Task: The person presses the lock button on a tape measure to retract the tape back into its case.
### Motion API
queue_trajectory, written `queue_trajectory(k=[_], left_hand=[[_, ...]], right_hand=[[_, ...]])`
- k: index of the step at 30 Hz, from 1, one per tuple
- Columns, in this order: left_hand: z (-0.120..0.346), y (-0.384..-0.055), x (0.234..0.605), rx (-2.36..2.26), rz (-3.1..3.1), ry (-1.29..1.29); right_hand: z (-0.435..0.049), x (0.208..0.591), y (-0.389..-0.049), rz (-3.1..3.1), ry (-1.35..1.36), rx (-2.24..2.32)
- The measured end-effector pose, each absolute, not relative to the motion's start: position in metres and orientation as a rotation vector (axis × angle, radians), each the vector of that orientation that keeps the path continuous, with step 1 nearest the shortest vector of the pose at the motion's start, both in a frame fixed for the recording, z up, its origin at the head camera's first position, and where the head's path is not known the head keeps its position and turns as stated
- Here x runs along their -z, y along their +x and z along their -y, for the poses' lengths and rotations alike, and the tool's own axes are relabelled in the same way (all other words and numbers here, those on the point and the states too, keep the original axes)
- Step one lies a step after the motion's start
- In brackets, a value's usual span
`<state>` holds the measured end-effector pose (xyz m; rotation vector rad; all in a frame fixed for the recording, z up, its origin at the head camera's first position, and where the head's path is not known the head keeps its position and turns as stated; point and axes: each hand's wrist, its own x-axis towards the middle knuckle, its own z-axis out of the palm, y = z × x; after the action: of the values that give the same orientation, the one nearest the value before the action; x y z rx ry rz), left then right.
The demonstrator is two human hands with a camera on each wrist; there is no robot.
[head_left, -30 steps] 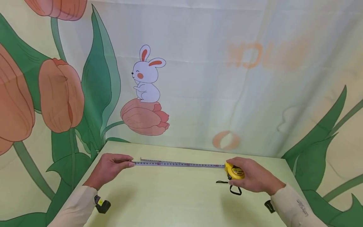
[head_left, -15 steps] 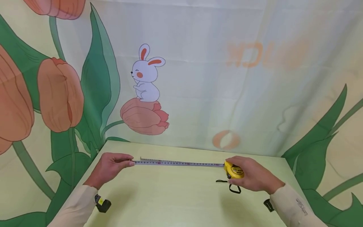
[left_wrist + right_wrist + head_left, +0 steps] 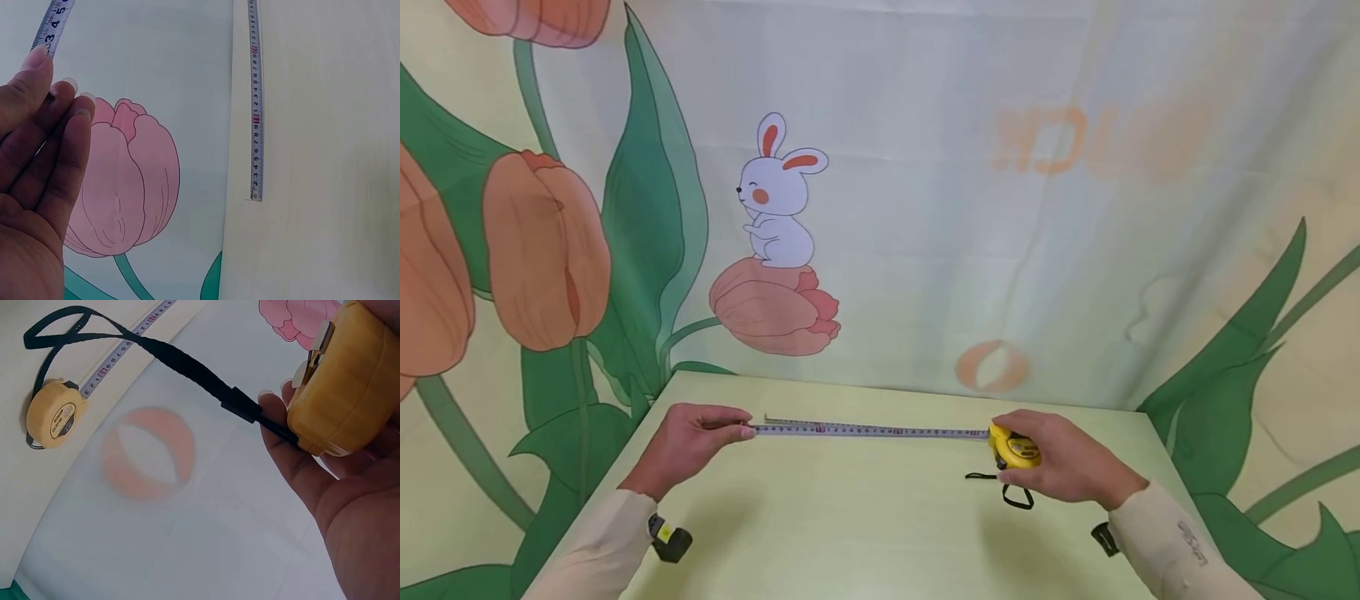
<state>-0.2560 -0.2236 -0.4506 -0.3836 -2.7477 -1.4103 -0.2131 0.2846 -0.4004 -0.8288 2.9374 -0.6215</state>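
Observation:
My left hand pinches the end of a tape measure blade between thumb and fingers. The blade runs out straight and level to the yellow tape measure, whose case my right hand grips. From that case hangs a black wrist strap. A second yellow tape measure lies on the table in the right wrist view, its blade drawn out along the tabletop to a metal hook end. Its case is hidden in the head view. In the left wrist view the pinched blade end is covered by the thumb.
The pale table has its back edge against a printed cloth backdrop with tulips and a rabbit. A black wrist device sits at the left sleeve, another at the right sleeve.
The head view has turned slightly, so the backdrop and table sit a little further left. Both hands keep their hold, with the blade drawn out about the same length.

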Motion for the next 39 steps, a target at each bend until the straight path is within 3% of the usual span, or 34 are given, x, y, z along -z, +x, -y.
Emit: queue_trajectory(k=[39], left_hand=[[0.2183,-0.2533,0.4514,1.423,2.732,-0.389]], right_hand=[[-0.2743,0.4016,-0.2135,-2.933,-0.846,0.619]])
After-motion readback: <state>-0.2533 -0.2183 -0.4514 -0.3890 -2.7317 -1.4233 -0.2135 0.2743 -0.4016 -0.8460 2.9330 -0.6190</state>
